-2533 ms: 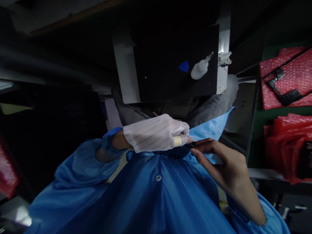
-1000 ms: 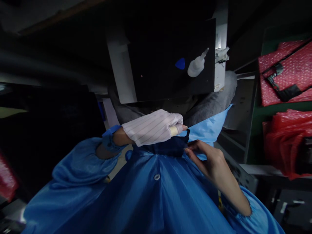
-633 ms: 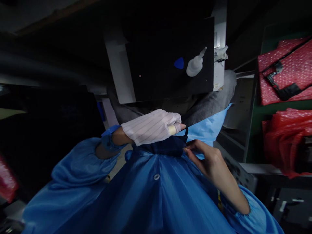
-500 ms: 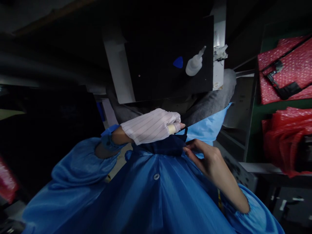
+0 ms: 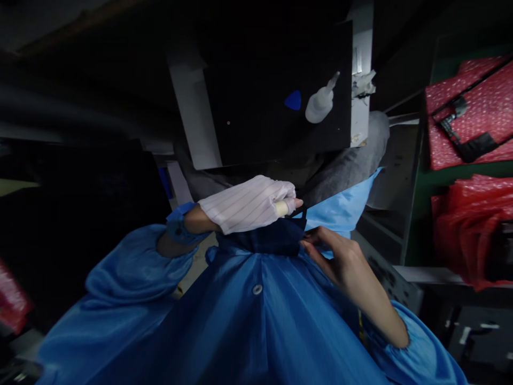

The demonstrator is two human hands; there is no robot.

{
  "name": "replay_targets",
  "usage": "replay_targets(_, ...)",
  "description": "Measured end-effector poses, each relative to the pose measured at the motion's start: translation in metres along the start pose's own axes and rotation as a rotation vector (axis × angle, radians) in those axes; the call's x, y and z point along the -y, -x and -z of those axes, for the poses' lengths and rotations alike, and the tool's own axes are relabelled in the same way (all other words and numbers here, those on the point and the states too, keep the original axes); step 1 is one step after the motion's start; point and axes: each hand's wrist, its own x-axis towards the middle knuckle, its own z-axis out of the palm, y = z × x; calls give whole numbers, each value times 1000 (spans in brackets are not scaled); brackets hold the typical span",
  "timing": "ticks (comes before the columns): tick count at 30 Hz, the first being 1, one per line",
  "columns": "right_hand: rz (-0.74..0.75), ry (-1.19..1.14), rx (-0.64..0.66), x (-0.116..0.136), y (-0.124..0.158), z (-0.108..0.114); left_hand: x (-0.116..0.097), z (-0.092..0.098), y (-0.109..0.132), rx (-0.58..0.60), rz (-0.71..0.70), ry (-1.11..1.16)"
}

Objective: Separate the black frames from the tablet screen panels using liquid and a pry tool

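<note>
I look down my own blue smock [image 5: 256,326]. My left hand [image 5: 248,203], in a white striped glove with a yellowish band on one finger, is closed over the top edge of a dark blue piece of cloth [image 5: 268,239] at my waist. A thin dark loop [image 5: 304,215] sticks up beside its fingertips. My bare right hand [image 5: 340,262] comes in from the right, and its fingers pinch the right edge of the same dark cloth. What lies under the glove is hidden.
Above my hands lies a black mat [image 5: 276,96] bearing a blue triangular pick [image 5: 293,100] and a white squeeze bottle [image 5: 318,105]. On the right, red bubble wrap [image 5: 468,107] carries black parts [image 5: 465,141], with red bags [image 5: 468,224] below. The left side is dark.
My right hand has drawn in to the left and lower, from fingertip contact with the glove to the edge of the dark cloth. My left hand has shifted slightly up.
</note>
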Motion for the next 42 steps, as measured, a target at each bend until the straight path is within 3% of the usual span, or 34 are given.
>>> replay_targets(10,-7,89,8,0,-8,5,8,11,-1,-28,77,59)
replay_targets(17,-54,0,-68,12,-27,26,41,29,2,-110,108,126)
replay_targets(20,45,49,-327,3,-58,32,57,33,6,-127,89,160)
replay_targets(22,171,135,-563,-11,-88,34,66,34,8,-128,66,184)
replay_targets(24,287,248,-701,-28,-122,36,75,34,11,-135,48,202)
replay_targets(28,367,435,-728,-52,-180,45,89,35,16,-167,37,219)
replay_targets(31,330,500,-678,-51,-200,47,95,36,20,-190,34,236)
replay_targets(35,369,279,-650,-25,-176,38,102,36,25,-235,37,261)
replay_targets(38,370,348,-684,-5,-123,23,110,36,27,-266,29,278)
replay_targets(42,290,455,-586,-1,-51,-2,118,36,26,-283,34,281)
